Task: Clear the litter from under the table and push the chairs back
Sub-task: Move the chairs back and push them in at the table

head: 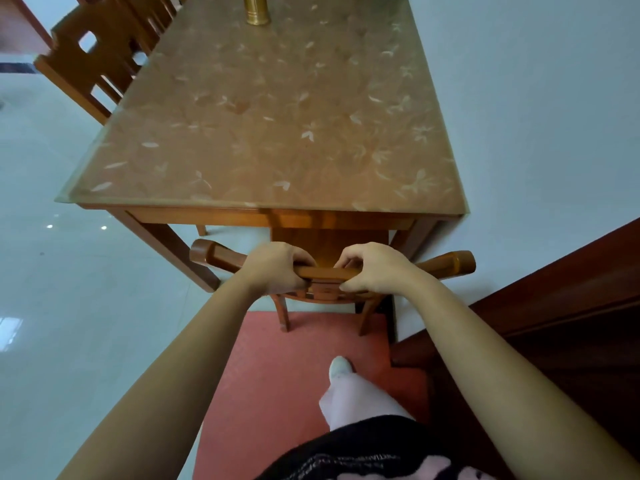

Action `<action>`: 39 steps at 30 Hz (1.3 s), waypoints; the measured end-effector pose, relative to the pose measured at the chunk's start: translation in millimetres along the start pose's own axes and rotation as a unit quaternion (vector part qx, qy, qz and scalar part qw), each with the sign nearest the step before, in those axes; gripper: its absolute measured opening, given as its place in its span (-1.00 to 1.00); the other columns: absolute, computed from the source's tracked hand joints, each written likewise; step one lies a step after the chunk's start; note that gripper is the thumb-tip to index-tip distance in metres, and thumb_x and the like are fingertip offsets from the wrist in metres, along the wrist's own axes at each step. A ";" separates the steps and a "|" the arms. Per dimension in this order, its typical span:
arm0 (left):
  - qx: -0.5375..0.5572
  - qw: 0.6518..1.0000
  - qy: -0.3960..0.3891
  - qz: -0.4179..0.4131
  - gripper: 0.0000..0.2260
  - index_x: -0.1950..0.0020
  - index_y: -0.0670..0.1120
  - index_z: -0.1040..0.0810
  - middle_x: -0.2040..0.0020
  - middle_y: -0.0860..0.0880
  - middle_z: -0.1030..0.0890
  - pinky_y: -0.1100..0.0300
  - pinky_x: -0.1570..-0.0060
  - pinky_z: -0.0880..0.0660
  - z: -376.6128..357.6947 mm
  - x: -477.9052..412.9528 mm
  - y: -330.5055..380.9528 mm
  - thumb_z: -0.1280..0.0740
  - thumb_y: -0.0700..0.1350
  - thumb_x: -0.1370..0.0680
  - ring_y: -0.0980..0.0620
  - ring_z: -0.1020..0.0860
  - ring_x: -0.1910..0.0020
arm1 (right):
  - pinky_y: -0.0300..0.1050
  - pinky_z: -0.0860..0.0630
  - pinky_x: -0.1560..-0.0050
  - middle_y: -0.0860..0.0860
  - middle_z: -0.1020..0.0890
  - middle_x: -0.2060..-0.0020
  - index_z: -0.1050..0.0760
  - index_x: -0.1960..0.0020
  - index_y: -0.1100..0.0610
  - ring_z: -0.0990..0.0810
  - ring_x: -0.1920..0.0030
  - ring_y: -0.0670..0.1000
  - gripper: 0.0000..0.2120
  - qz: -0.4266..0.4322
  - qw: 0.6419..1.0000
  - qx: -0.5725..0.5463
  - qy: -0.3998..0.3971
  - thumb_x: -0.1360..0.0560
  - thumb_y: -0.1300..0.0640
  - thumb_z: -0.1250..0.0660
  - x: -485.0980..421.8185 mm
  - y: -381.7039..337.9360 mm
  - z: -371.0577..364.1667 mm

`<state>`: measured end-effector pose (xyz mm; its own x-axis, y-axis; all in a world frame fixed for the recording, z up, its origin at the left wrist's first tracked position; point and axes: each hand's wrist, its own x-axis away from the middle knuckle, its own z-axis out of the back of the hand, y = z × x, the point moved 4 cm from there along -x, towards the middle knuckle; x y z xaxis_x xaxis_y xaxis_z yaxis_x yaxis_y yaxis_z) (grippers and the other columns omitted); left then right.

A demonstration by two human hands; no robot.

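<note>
A wooden chair (446,263) stands at the near end of the table (277,140), its seat tucked under the tabletop and its curved top rail facing me. My left hand (277,268) grips the top rail just left of its middle. My right hand (372,268) grips the same rail just right of the middle. The chair's back legs rest on a red mat (277,375). No litter shows on the floor; the space under the table is mostly hidden by the tabletop.
A second wooden chair (93,60) stands at the table's left side. A brass container (257,10) sits at the far end of the tabletop. A white wall runs along the right, with a dark wooden door frame (554,289) near right. Pale floor tiles (52,271) spread left.
</note>
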<state>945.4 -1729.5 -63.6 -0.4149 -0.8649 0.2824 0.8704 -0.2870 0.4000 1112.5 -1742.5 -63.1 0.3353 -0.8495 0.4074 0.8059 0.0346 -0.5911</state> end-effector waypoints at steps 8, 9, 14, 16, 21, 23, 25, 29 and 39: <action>0.014 0.998 -0.033 0.046 -0.85 0.12 0.11 -0.59 0.23 0.14 -0.60 0.19 0.23 -0.51 -0.1 -0.8 4.0 -0.43 0.02 -0.33 0.11 -0.53 0.21 | -0.26 -0.48 0.27 -0.09 -0.58 0.14 -0.57 0.03 -0.08 -0.56 0.20 -0.10 -0.69 0.037 0.985 -0.105 -0.135 -0.27 0.13 -0.51 -4.1 6.7 12.2; 0.016 0.998 -0.034 0.050 -0.85 0.12 0.12 -0.59 0.22 0.14 -0.60 0.19 0.21 -0.53 -0.7 0.4 4.4 -0.43 0.01 -0.33 0.11 -0.53 0.21 | -0.27 -0.47 0.28 -0.09 -0.58 0.15 -0.57 0.01 -0.07 -0.56 0.21 -0.11 -0.69 0.038 0.984 -0.107 -0.138 -0.28 0.15 -0.50 -3.4 6.8 11.3; 0.014 0.998 -0.032 0.045 -0.86 0.10 0.09 -0.60 0.22 0.13 -0.59 0.18 0.20 -0.55 -2.6 1.3 4.4 -0.42 -0.04 -0.35 0.11 -0.53 0.22 | -0.24 -0.58 0.31 -0.09 -0.58 0.15 -0.56 0.00 -0.05 -0.60 0.21 -0.08 -0.70 0.037 0.983 -0.115 -0.136 -0.30 0.17 -0.45 -0.9 7.6 9.9; 0.013 0.999 -0.029 0.037 -0.86 0.10 0.08 -0.60 0.22 0.13 -0.59 0.21 0.22 -0.53 -2.7 1.4 4.4 -0.41 -0.05 -0.36 0.11 -0.53 0.22 | -0.17 -0.60 0.29 -0.08 -0.58 0.16 -0.56 0.00 -0.04 -0.62 0.20 -0.03 -0.70 0.032 0.984 -0.119 -0.127 -0.29 0.19 -0.44 -0.1 7.7 9.1; 0.015 1.000 -0.006 0.006 -0.86 0.07 0.09 -0.60 0.25 0.16 -0.57 0.30 0.32 -0.44 -3.9 2.2 1.6 -0.40 -0.03 -0.38 0.13 -0.50 0.25 | -0.10 -0.55 0.18 -0.16 -0.57 0.20 -0.55 0.04 -0.12 -0.55 0.25 -0.12 -0.70 0.022 0.993 -0.079 -0.081 -0.26 0.14 -0.40 2.5 5.7 6.2; 0.013 1.000 0.014 -0.018 -0.84 0.06 0.11 -0.60 0.27 0.19 -0.54 0.33 0.36 -0.39 -5.2 2.7 -0.9 -0.41 -0.02 -0.37 0.16 -0.49 0.27 | -0.10 -0.52 0.16 -0.21 -0.57 0.20 -0.53 0.06 -0.19 -0.53 0.24 -0.14 -0.70 0.016 0.998 -0.040 -0.055 -0.25 0.08 -0.39 3.6 6.7 5.0; 0.009 0.999 0.029 -0.040 -0.84 0.06 0.12 -0.59 0.29 0.18 -0.54 0.30 0.36 -0.43 -6.5 2.2 -3.0 -0.40 -0.01 -0.37 0.16 -0.50 0.29 | -0.16 -0.50 0.17 -0.24 -0.57 0.22 -0.52 0.05 -0.22 -0.53 0.23 -0.18 -0.70 0.018 0.999 -0.017 -0.027 -0.26 0.05 -0.38 4.8 7.3 3.9; -0.003 0.998 0.044 -0.054 -0.86 0.14 0.10 -0.53 0.32 0.13 -0.56 0.20 0.33 -0.52 -7.8 -0.7 -3.4 -0.42 0.00 -0.35 0.14 -0.51 0.34 | -0.20 -0.50 0.17 -0.24 -0.59 0.23 -0.54 0.04 -0.20 -0.54 0.22 -0.21 -0.71 0.027 1.000 -0.002 -0.001 -0.26 0.04 -0.40 6.6 5.3 4.8; 0.024 0.998 -0.014 -0.049 -0.79 0.28 0.11 -0.40 0.32 0.14 -0.53 0.20 0.33 -0.46 -4.5 -7.3 -2.9 -0.44 -0.06 -0.33 0.16 -0.48 0.33 | -0.17 -0.52 0.23 -0.15 -0.64 0.23 -0.58 0.08 -0.16 -0.58 0.26 -0.15 -0.76 0.021 1.000 -0.008 0.009 -0.26 0.03 -0.42 3.8 7.8 3.4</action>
<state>947.1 -1724.2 -70.7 -0.5057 -0.8212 0.2643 0.8118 -0.3493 0.4680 1121.8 -1743.7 -63.8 0.3590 -0.8571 0.3695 0.7836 0.0617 -0.6182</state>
